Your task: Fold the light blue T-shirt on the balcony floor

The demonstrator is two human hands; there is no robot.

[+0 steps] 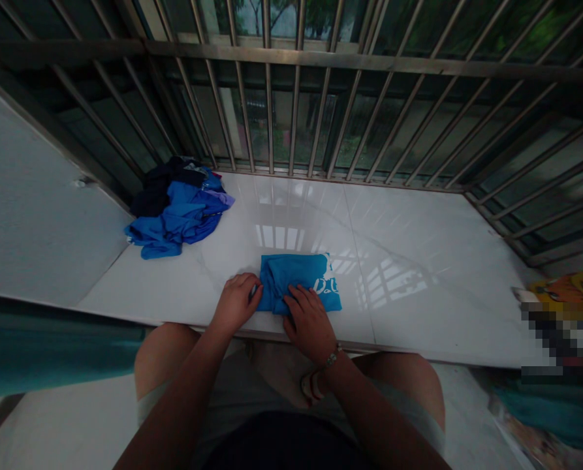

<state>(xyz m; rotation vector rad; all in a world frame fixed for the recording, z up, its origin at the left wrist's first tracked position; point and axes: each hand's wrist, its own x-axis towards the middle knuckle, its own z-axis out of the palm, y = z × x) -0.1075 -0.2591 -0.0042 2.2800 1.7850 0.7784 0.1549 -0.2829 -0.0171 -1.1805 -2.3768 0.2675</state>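
A bright blue T-shirt [298, 266] with white lettering lies folded into a small rectangle on the white tiled ledge, close to its front edge. At the shirt's left side is my left hand [236, 299], its fingers curled together and pinching the edge of the cloth. My right hand [313, 320] rests palm down on the front middle of the shirt with its fingers apart. Some cloth is bunched between the two hands. The underside of the shirt is hidden.
A loose heap of blue and dark clothes [183, 209] sits at the ledge's left end, against the white wall [41, 196]. Metal window bars [296, 117] run along the back and right. A yellow printed item [568, 294] is at far right. My knees touch or nearly touch the ledge [418, 274].
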